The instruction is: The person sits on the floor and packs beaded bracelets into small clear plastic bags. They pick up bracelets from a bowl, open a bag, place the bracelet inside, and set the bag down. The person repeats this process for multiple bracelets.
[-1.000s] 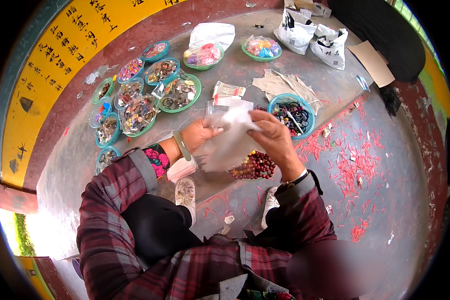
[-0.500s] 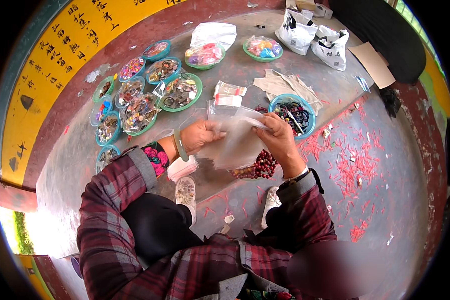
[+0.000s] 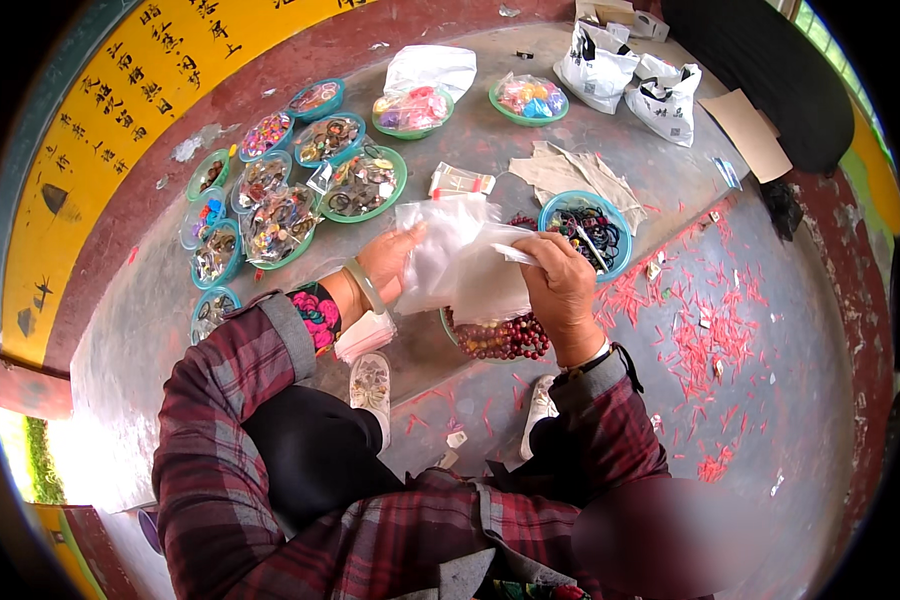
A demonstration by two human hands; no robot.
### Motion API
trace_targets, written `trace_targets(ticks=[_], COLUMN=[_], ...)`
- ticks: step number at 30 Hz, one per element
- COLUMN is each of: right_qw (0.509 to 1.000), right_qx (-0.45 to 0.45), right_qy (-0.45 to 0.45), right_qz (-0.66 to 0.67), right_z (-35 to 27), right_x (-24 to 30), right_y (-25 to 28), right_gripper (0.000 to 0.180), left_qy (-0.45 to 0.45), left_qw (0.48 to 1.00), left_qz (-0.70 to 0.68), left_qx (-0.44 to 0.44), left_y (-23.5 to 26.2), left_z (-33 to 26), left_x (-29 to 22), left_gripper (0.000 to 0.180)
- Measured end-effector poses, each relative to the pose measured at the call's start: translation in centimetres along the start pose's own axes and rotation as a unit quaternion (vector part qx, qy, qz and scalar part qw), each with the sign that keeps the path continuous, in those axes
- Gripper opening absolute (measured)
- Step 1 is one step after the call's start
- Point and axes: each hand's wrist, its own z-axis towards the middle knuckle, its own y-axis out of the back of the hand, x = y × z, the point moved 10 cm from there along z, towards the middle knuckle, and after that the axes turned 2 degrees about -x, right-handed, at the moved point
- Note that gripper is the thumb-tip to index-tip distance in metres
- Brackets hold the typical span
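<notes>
Clear plastic bags [image 3: 488, 285] hang between my two hands, spread apart in a loose fan. My left hand [image 3: 388, 262] pinches the left part of them, thumb on top. On the other side my right hand [image 3: 560, 285] grips a folded edge between thumb and fingers. Below the bags, dark red bead strings [image 3: 505, 340] lie in a green-rimmed basket, partly hidden by the plastic. A stack of pinkish-white bags [image 3: 366, 336] lies under my left wrist. Past my right hand stands a blue basket [image 3: 625, 245] of dark cords with a white pen-like stick.
Several baskets of trinkets, among them a green one [image 3: 398, 165], cluster at the left. A packet with a red strip [image 3: 460, 182] and a beige cloth [image 3: 570, 170] lie ahead. White carrier bags [image 3: 596, 65] stand far right. Red scraps [image 3: 705, 345] litter the lower floor beyond the ledge.
The plastic bags have spread wider, with the left part drawn up and leftward by my left hand. My right hand has shifted slightly down, and more of the beads' basket shows.
</notes>
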Motion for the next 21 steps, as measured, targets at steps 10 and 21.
trace_targets(ticks=[10,21], right_qw=[0.949,0.937], right_qx=[0.232,0.162], right_qy=[-0.036,-0.263], right_qz=[0.21,0.163], right_z=[-1.5,-3.2], right_x=[2.0,-4.8], right_y=[-4.5,-5.5], right_gripper=[0.02,0.015], left_qy=[-0.014,0.096], left_qw=[0.985,0.987], left_qz=[0.17,-0.008], left_qx=[-0.016,0.126], left_y=[0.7,-5.1], left_z=[0.1,-2.3], left_x=[-0.1,1.8], left_gripper=[0.033,0.041])
